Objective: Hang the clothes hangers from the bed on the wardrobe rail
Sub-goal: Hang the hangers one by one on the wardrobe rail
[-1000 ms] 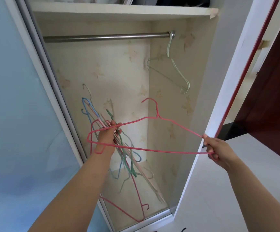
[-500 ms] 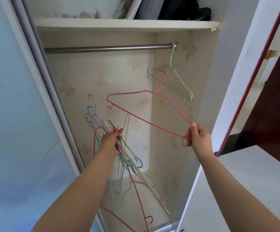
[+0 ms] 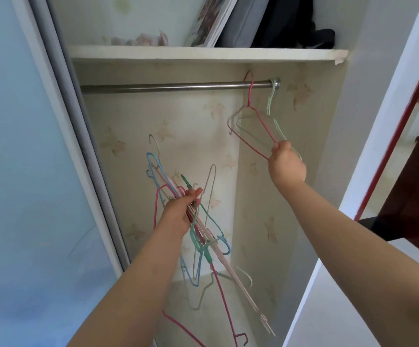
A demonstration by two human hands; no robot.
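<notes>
My right hand (image 3: 287, 164) pinches the lower corner of the pink wire hanger (image 3: 251, 126), whose hook sits over the wardrobe rail (image 3: 168, 86) near its right end, just beside a pale green hanger (image 3: 271, 101) hanging at the rail's end fitting. My left hand (image 3: 180, 211) has its fingers curled round a tangled bundle of wire hangers (image 3: 203, 236), held low inside the wardrobe. Above the rail, a shelf (image 3: 203, 53) carries books and dark fabric.

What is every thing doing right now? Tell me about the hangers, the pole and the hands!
Pink hanger: hooked over the rail, held at its lower corner.
Green hanger: hanging at the rail's right end.
Rail: level, two hangers on it.
Hanger bundle: tangled, unhung.
Right hand: pinching the pink hanger.
Left hand: gripping the bundle.
</notes>
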